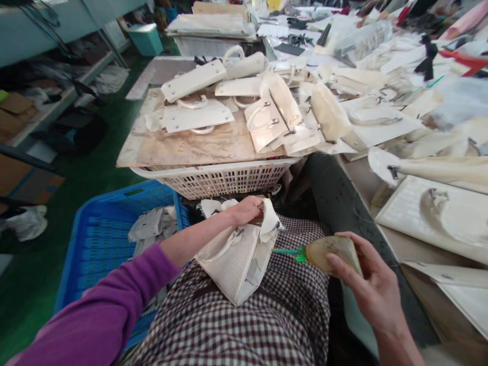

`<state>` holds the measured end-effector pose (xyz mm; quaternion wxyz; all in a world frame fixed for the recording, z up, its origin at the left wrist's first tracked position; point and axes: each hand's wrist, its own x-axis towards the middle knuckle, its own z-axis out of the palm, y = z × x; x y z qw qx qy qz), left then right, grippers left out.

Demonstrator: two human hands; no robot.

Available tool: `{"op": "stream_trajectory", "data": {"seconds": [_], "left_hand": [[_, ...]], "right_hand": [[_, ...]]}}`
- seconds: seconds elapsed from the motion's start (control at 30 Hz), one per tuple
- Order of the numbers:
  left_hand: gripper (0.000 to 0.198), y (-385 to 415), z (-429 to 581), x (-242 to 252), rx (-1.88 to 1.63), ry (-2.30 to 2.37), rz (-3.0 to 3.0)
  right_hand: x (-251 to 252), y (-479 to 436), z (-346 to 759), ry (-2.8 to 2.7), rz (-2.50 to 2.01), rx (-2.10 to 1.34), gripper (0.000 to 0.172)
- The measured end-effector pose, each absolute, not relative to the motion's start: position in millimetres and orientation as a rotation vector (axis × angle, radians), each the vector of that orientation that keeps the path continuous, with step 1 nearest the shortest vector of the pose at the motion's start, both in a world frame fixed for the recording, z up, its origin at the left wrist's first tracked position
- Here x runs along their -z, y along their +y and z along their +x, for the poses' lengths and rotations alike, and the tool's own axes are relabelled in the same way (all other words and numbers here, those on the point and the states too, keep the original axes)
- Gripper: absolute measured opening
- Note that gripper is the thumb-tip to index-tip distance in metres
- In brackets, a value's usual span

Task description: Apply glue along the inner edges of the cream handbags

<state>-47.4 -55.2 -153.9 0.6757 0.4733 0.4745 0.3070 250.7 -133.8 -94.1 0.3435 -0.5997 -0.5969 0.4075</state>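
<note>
On my lap, over a checked apron (229,330), rests a cream handbag (229,259) with a handle on its near face. My left hand (247,211) grips the bag's upper edge, and its fingertips are partly hidden at the opening. My right hand (369,274) is wrapped round a squeeze bottle (331,253) with a yellowish body and a green nozzle. The bottle lies tilted nearly level, its thin tip pointing left at the side panel of the bag. Whether the tip touches the panel I cannot tell.
A blue crate (82,244) holding pale pieces stands at left. Ahead, a board (213,145) on a white plastic basket (224,178) carries several cream bag parts. More bags (442,213) crowd the table at right. A teal bin (147,39) stands farther back.
</note>
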Motion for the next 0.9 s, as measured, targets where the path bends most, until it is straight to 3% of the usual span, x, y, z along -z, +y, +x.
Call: {"op": "stream_trajectory", "data": {"seconds": [0.13,0.3,0.5,0.7,0.9], "left_hand": [[0.012,-56,-49,155,-0.694,1.069,1.068],[0.013,-56,-48,157,-0.689,1.074,1.064],[0.022,-57,-48,160,-0.68,1.066,1.072],[0.02,-56,-49,158,-0.687,1.072,1.096],[0.02,-57,-47,158,-0.687,1.117,1.07]], "right_hand": [[95,-133,248,-1.587,-1.613,-1.004,0.052],[94,-136,248,-1.635,-1.54,-1.243,0.048],[91,-138,248,-1.581,-1.579,-1.181,0.051],[82,-142,240,-1.66,-1.52,-1.389,0.049],[82,-150,237,-1.609,-1.56,-1.338,0.05]]}}
